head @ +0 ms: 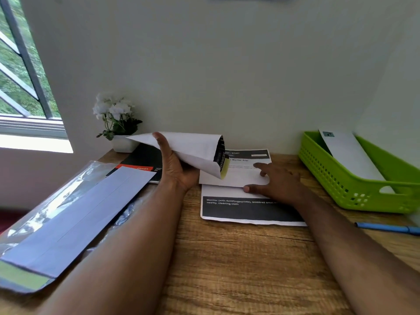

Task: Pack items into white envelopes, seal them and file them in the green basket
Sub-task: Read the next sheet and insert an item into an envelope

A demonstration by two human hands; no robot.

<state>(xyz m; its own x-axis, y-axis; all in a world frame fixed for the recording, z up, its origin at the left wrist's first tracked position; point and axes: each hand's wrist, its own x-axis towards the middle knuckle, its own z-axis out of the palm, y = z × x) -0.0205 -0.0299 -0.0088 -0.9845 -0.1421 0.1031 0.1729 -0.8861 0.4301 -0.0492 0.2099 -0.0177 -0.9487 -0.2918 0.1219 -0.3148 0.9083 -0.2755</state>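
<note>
Above the wooden desk (238, 258), my left hand (176, 169) held a white envelope (191, 148) with a folded printed sheet already poking from its open mouth.

My left fingers were curled round the envelope's underside, its mouth turned right; my right hand (276, 179) lay with fingers spread on a folded paper (229, 176) resting on the printed sheets (247, 211) just beside that mouth. At far right the green basket (354, 178) held one filed envelope (350, 153); spare envelopes (75, 214) lay near left. I judged the sheet inside might slip out if the mouth tilted down, and the flap could seal crooked over protruding paper.
</note>
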